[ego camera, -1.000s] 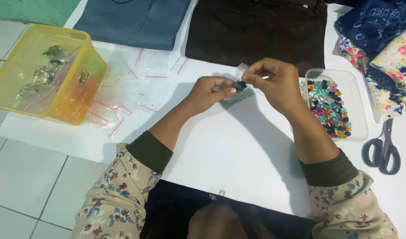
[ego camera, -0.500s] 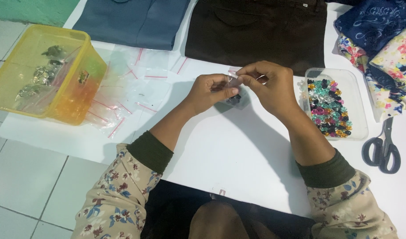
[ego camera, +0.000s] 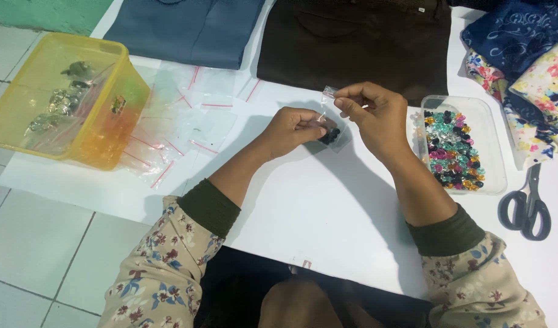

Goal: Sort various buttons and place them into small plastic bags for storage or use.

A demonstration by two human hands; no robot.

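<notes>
Here both hands meet over the white sheet (ego camera: pixel 327 206), holding one small clear bag (ego camera: pixel 331 130) between them. The left hand (ego camera: pixel 294 126) is curled narrow, thumb and fingertips pinching the bag's near edge. The right hand (ego camera: pixel 376 115) is also closed to a pinch, gripping the bag's top corner, which sticks up just above its fingers. The bag hangs between the two hands, just above the sheet, with a few dark beads showing in its lower part.

Just right of the right hand sits a clear tray (ego camera: pixel 492 136) of mixed coloured beads. Scissors (ego camera: pixel 527 206) lie beyond the tray, near the sheet's right edge. Left of the hands, empty bags (ego camera: pixel 194 115) with red strips lie scattered, reaching to a yellow tub (ego camera: pixel 103 140) that holds filled bags. Folded cloth (ego camera: pixel 352 36) lies along the far edge.
</notes>
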